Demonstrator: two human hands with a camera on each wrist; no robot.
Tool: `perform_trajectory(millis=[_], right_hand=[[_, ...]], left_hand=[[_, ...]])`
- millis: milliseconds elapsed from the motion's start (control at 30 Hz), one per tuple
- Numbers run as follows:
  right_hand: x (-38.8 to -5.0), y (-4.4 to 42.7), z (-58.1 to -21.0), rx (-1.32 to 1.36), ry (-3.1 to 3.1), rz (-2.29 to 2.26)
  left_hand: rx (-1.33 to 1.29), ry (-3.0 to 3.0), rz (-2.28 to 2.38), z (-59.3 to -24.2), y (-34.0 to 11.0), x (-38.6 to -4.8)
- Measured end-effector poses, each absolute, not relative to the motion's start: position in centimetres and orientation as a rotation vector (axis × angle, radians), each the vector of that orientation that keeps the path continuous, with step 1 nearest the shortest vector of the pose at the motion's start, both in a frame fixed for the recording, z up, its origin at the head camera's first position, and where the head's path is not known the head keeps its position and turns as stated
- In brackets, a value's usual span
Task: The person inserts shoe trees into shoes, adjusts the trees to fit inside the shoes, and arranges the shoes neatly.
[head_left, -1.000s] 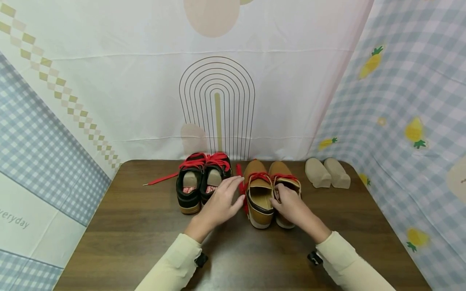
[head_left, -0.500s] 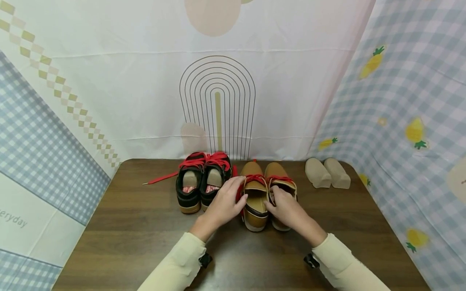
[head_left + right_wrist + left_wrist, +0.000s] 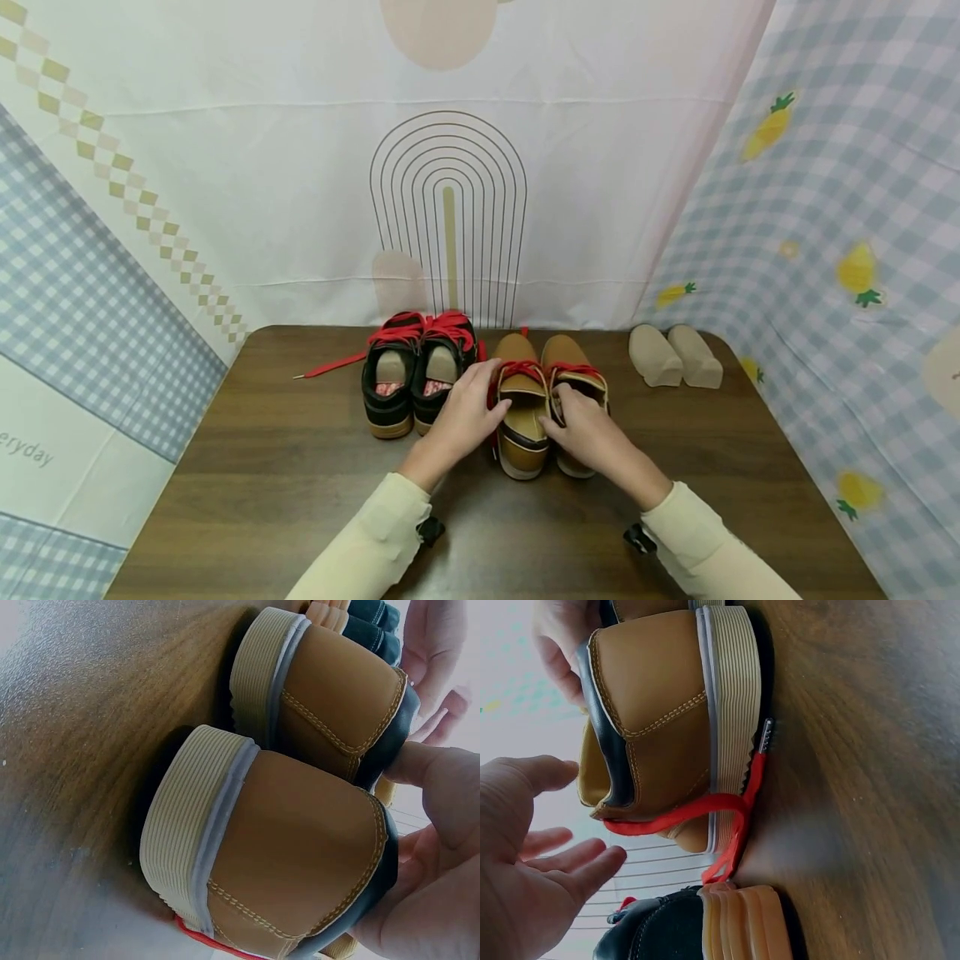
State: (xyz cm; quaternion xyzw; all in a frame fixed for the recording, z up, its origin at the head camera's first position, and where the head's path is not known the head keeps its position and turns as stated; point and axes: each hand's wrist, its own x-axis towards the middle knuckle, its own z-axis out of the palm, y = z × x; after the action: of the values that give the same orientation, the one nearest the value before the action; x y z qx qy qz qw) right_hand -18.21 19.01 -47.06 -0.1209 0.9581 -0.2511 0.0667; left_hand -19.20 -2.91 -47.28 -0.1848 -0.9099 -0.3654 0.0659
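Two tan shoes with red laces stand side by side mid-table: a left one (image 3: 521, 458) and a right one (image 3: 562, 351). My right hand (image 3: 588, 425) pinches their adjoining collars, thumb at the left shoe's opening and fingers in the right one's. In the right wrist view, this thumb (image 3: 412, 765) lies against the dark collar. My left hand (image 3: 468, 408) is at the left shoe's outer side. Its fingers (image 3: 577, 870) are spread and loose, with the thumb near the opening. A red lace (image 3: 742, 817) hangs down that side to the table.
Black shoes (image 3: 386, 412) with red laces stand left of the tan pair, each holding a beige molded insert (image 3: 441, 365). Two more such inserts (image 3: 655, 357) lie at the back right. A patterned cloth (image 3: 315, 192) hangs behind the wooden table (image 3: 225, 467).
The tan shoes have slid left and slightly toward me along with my right hand, closer to the black pair. My left hand has stayed at the left shoe's side.
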Motion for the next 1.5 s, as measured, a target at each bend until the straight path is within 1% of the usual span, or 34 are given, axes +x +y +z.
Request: perform_trajectory(millis=[333, 567, 900, 1233, 1500], right_hand=[[-17.9, 19.5, -46.9, -0.401, 2.933, -0.754], [-17.7, 20.6, -46.1, -0.471, 3.013, -0.688], [-17.7, 23.2, -45.2, -0.593, 3.088, -0.773], [-18.5, 26.4, -44.0, -0.538, 3.159, -0.776], [-19.7, 28.8, -44.5, -0.519, 3.208, -0.768]], left_hand=[[-0.435, -2.777, -1.054, -47.6, -1.7, -20.2], [-0.438, -2.748, -1.062, -48.3, -1.6, -20.7], [-0.449, -2.738, -1.107, -48.4, -2.0, -20.9], [-0.446, -2.74, -1.156, -48.0, -2.2, -21.3], [-0.427, -2.713, -1.158, -48.0, -2.2, -21.5]])
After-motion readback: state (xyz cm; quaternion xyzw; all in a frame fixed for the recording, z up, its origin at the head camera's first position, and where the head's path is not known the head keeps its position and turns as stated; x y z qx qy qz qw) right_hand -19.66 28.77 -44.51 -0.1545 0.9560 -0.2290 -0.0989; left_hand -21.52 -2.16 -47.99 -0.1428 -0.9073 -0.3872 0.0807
